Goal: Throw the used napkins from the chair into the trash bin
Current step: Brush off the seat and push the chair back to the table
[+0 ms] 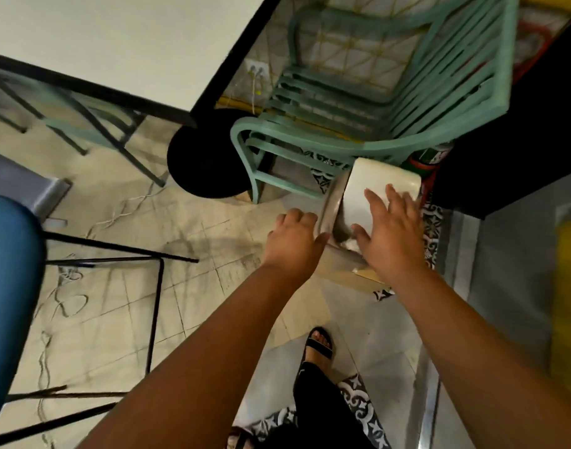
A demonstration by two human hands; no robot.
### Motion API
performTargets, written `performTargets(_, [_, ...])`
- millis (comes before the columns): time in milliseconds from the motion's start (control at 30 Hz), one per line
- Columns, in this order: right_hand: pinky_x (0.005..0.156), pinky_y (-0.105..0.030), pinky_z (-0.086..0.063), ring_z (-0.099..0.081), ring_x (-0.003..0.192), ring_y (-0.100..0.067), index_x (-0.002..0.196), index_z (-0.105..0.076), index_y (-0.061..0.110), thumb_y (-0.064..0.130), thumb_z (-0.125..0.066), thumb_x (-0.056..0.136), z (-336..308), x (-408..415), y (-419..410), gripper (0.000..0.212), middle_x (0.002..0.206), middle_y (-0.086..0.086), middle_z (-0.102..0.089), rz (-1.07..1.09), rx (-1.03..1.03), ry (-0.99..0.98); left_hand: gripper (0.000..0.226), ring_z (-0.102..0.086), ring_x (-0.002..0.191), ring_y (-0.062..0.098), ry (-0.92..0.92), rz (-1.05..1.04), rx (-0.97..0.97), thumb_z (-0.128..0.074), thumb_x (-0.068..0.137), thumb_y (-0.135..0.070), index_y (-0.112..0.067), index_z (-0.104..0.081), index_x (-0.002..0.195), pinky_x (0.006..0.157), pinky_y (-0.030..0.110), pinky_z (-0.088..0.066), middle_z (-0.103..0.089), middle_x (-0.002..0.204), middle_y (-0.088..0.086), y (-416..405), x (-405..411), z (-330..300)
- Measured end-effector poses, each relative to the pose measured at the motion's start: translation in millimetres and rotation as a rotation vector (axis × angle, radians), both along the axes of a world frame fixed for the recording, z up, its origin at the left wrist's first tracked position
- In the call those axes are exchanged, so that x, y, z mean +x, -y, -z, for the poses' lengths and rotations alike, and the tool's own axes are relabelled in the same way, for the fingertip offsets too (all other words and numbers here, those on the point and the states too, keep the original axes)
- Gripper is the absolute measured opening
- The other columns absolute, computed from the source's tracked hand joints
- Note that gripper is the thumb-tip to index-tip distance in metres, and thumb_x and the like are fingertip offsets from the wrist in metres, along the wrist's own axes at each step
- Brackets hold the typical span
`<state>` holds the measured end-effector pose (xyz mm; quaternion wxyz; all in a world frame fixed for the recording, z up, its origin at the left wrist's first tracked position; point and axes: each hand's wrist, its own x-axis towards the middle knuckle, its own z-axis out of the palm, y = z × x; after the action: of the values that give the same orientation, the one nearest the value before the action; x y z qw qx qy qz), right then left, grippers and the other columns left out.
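Two hands are at the trash bin (379,192), which stands on the floor at the green chair (358,102)'s front corner. The right hand (391,234) lies flat, fingers spread, on its white lid; the left hand (293,241) curls at the rim. No napkins show, so whether they are dropped I cannot tell.

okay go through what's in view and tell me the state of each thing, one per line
White swing-lid trash bin: lid pushed inward.
Right hand: fingers straight, pressing the lid.
Left hand: fingers curled at the bin's metal rim; contents not visible.
Green slatted chair: upright, unoccupied.
White table with black edge: upright.
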<state>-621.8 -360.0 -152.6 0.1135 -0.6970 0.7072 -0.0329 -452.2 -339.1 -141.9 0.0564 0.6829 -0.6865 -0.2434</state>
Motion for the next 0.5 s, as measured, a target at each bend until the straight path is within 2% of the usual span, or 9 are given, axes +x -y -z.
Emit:
performTargets(200, [0.113,-0.051,-0.025,-0.018,0.142,-0.035,0.146,-0.026,0.024,0.045,-0.055,0.087,-50.8,108.1,-46.5,0.069,0.155,-0.012,-0.026,-0.183,-0.002,0.119,0.055,-0.036,0.131,0.027,0.04,-0.185,-0.131,-0.044,0.096,-0.05,-0.018,-0.039,0.14,0.105,0.042,-0.039,-0.041,0.141,0.006,-63.4,92.5,-44.0])
performTargets(333, [0.115,-0.049,-0.022,-0.02,0.141,-0.035,0.145,-0.029,0.025,0.048,-0.054,0.086,-86.3,199.7,-86.5,0.068,0.153,-0.011,-0.029,-0.333,-0.031,0.142,0.055,-0.038,0.129,0.028,0.07,-0.299,-0.213,-0.046,0.096,-0.048,-0.018,-0.039,0.141,0.104,0.041,-0.037,-0.043,0.139,0.007,-123.9,179.0,-82.5])
performTargets(500, [0.115,-0.05,-0.021,-0.018,0.143,-0.033,0.144,-0.03,0.027,0.051,-0.053,0.087,-136.1,305.1,-143.4,0.066,0.155,-0.008,-0.027,-0.489,-0.05,0.207,0.052,-0.041,0.123,0.03,0.141,-0.447,-0.275,-0.049,0.093,-0.05,-0.018,-0.047,0.134,0.093,0.044,-0.043,-0.048,0.131,0.007,-201.5,272.2,-134.9])
